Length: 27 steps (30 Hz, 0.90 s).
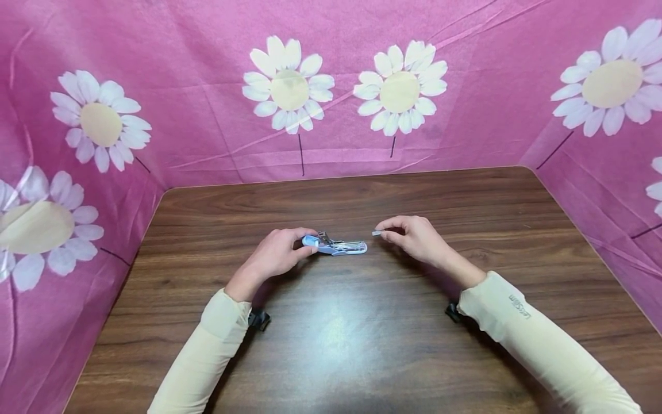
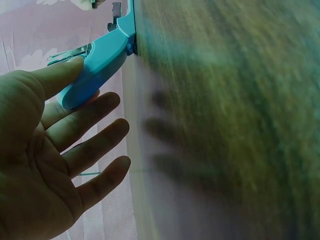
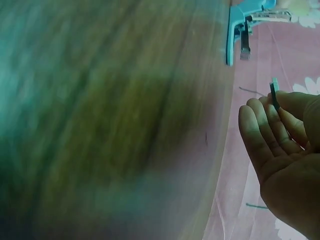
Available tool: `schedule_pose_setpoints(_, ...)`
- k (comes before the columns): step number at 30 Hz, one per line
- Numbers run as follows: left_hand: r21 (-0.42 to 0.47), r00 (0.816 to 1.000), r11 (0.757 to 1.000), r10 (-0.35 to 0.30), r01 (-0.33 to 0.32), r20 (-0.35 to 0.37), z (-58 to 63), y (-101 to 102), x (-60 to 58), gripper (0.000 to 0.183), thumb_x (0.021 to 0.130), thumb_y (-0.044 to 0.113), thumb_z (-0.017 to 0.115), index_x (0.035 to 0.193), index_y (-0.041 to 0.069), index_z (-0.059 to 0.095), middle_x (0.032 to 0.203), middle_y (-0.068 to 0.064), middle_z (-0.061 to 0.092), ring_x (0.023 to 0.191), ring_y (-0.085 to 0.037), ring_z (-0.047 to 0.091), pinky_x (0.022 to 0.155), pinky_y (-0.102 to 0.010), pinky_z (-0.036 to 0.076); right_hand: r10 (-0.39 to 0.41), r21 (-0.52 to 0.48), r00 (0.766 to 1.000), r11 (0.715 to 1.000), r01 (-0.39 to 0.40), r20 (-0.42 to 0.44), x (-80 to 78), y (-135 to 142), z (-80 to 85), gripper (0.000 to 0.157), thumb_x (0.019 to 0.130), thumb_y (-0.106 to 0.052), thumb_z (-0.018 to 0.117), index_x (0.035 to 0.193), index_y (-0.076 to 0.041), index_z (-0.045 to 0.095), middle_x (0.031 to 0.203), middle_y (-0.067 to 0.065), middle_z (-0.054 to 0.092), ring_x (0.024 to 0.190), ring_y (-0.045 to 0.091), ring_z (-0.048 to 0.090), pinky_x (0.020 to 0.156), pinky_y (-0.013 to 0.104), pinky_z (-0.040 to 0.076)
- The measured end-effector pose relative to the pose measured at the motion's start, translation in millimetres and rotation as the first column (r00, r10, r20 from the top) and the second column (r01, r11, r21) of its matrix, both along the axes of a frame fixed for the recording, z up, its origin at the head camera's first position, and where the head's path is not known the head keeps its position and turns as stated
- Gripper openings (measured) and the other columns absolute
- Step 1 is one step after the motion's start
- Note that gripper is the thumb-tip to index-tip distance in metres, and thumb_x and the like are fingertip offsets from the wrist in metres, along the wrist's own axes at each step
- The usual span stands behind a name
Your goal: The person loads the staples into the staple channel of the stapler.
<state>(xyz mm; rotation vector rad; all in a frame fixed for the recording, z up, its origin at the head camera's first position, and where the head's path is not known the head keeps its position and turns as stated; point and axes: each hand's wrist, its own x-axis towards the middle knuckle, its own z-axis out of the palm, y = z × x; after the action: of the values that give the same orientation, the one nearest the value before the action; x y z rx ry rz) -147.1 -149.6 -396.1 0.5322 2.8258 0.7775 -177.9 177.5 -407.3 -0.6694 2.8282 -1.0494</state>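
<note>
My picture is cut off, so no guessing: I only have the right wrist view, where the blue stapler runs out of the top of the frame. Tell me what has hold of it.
Observer: The left hand holds the stapler at the end farther from the right hand.
Operator: Describe how the last two fingers of that hand lie.
Observer: In the left wrist view, its ring and little fingers stretch out clear of the stapler.
Operator: Now say what covers that forearm.
Observer: The head view shows a pale sleeve on it.
</note>
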Motion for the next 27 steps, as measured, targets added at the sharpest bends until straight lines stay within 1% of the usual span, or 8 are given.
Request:
schedule_pose_setpoints(5,-0.002,1.0,1.0,0.004,-0.004,-0.006,0.8,0.4,0.4,0.033,0.097,0.039,0.067,0.128,0.026,0.07,0.088,0.006,0.068,0.068,-0.015,0.049,0.068,-0.031,0.042,0.012,0.012,1.0,1.0,-0.012,0.0,1.2,-7.7,-2.5,0.013,0.096,-0.022,0.071,0.106,-0.024,0.079,0.1,-0.003,0.077,0.078,0.012,0.058,0.075,0.031,0.048)
schedule_pose_setpoints(8,-0.003,1.0,1.0,0.002,-0.002,-0.008,1.1,1.4,0.6,0.032,0.097,0.039,0.067,0.126,0.026,0.071,0.098,0.006,0.071,0.075,-0.016,0.053,0.074,-0.032,0.045,0.024,0.013,1.0,1.0,-0.024,-0.002,2.4,-12.5,-3.9,0.012,0.095,-0.021,0.072,0.104,-0.023,0.079,0.1,-0.004,0.078,0.084,0.011,0.062,0.079,0.034,0.051)
schedule_pose_setpoints(11,-0.002,1.0,1.0,-0.002,0.002,-0.006,1.2,2.8,0.5,0.031,0.098,0.039,0.067,0.125,0.026,0.071,0.101,0.007,0.072,0.079,-0.016,0.055,0.077,-0.034,0.046,0.04,0.021,0.999,0.999,-0.04,-0.013,3.2,-17.8,-4.2,0.011,0.094,-0.022,0.073,0.103,-0.023,0.079,0.1,-0.005,0.078,0.091,0.01,0.066,0.085,0.038,0.053)
schedule_pose_setpoints(12,-0.002,1.0,1.0,-0.004,0.004,-0.007,1.3,3.2,0.4,0.031,0.098,0.039,0.067,0.125,0.026,0.071,0.101,0.007,0.072,0.079,-0.016,0.055,0.078,-0.034,0.047,0.044,0.024,0.999,0.999,-0.043,-0.02,3.3,-19.9,-3.9,0.011,0.094,-0.023,0.073,0.102,-0.023,0.08,0.1,-0.005,0.078,0.092,0.01,0.066,0.086,0.039,0.054)
schedule_pose_setpoints(17,-0.014,1.0,1.0,-0.012,0.011,-0.016,2.6,5.0,-0.1,0.031,0.097,0.039,0.067,0.125,0.026,0.071,0.091,0.008,0.07,0.075,-0.016,0.055,0.075,-0.033,0.046,0.052,0.044,0.998,0.998,-0.051,-0.042,5.4,-27.2,-3.2,0.01,0.094,-0.021,0.073,0.1,-0.022,0.08,0.097,-0.005,0.077,0.084,0.011,0.063,0.082,0.039,0.052)
schedule_pose_setpoints(27,-0.008,1.0,1.0,-0.003,0.003,-0.002,2.9,5.6,0.0,0.03,0.097,0.039,0.068,0.125,0.028,0.07,0.085,0.008,0.067,0.071,-0.015,0.051,0.07,-0.031,0.043,0.057,0.072,0.997,0.996,-0.054,-0.045,6.6,-35.0,-6.4,0.013,0.094,-0.017,0.071,0.103,-0.02,0.08,0.099,-0.003,0.078,0.085,0.011,0.064,0.082,0.04,0.052)
